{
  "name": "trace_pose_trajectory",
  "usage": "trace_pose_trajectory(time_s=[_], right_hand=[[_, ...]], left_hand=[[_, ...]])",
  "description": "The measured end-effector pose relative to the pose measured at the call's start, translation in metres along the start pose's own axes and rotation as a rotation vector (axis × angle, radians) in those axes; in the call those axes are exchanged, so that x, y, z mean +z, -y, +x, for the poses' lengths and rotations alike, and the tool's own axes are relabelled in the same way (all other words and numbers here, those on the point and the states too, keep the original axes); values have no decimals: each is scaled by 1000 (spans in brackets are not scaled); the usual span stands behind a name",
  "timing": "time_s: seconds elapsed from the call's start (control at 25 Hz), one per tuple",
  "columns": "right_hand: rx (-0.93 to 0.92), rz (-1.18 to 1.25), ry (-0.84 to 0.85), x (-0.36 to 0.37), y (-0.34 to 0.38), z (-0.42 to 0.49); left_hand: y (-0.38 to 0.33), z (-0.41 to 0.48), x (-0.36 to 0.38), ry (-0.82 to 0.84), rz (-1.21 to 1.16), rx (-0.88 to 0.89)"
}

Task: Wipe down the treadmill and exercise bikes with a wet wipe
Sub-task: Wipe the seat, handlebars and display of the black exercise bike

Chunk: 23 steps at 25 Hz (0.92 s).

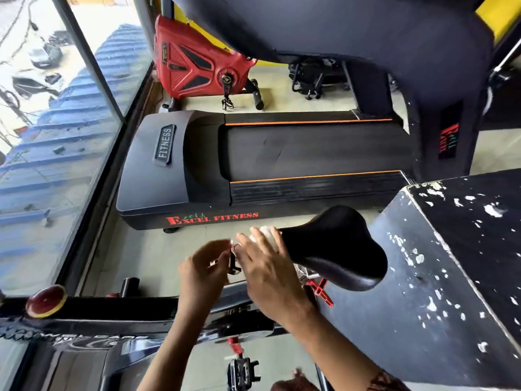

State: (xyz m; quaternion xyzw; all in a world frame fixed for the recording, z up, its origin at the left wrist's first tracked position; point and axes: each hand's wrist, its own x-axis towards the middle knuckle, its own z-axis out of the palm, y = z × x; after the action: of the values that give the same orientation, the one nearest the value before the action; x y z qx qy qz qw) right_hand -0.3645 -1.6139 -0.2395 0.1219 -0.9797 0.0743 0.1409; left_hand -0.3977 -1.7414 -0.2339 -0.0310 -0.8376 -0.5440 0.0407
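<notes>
Right hand (270, 266) grip closed on wipe (267, 234) at saddle (338, 244) nose; left hand (203, 269) grip blurred, can't tell. One wipe, one treadmill (197, 165).

Grained glossy black saddle (335, 244); matt black treadmill (225, 162); chipped-paint box (451, 263).
</notes>
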Motion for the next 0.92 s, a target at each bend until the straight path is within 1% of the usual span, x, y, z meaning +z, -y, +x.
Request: trace_pose_trajectory(time_s=[0.04,0.08,0.12,0.2,0.24,0.28,0.32,0.36,0.48,0.52,0.6,0.68,0.8,0.84,0.88,0.92], right_hand=[[-9,-30,-23,8,-8,-14],[34,-53,-76,15,-22,-29],[137,-50,-133,18,-37,-44],[409,-91,-209,19,-68,-77],[520,-118,-231,16,-74,-89],[585,-130,-238,14,-74,-93],[594,-128,-243,17,-69,-90],[543,-111,-241,21,-58,-81],[300,-102,-228,38,-25,-45],[272,-110,-247,42,-29,-42],[329,-155,-302,44,-54,-61],[475,-221,-315,43,-75,-96],[625,-285,-345,43,-78,-115],[648,-274,-336,43,-70,-103],[631,-248,-306,43,-59,-86],[564,-214,-272,42,-49,-68]], left_hand=[[-1,3,0,30,-24,14],[-5,4,1,65,-30,65],[-10,6,4,99,13,168],[-14,7,14,186,118,372],[-16,8,21,233,151,421],[-15,10,26,254,176,446],[-16,10,30,250,174,462],[-15,12,31,244,156,461],[-15,16,28,291,115,441],[-15,17,25,307,112,412],[-15,17,24,313,124,387],[-15,14,25,284,136,443],[-17,10,27,264,122,477],[-16,10,27,266,130,482],[-14,11,28,271,149,494],[-13,12,28,280,175,512]])
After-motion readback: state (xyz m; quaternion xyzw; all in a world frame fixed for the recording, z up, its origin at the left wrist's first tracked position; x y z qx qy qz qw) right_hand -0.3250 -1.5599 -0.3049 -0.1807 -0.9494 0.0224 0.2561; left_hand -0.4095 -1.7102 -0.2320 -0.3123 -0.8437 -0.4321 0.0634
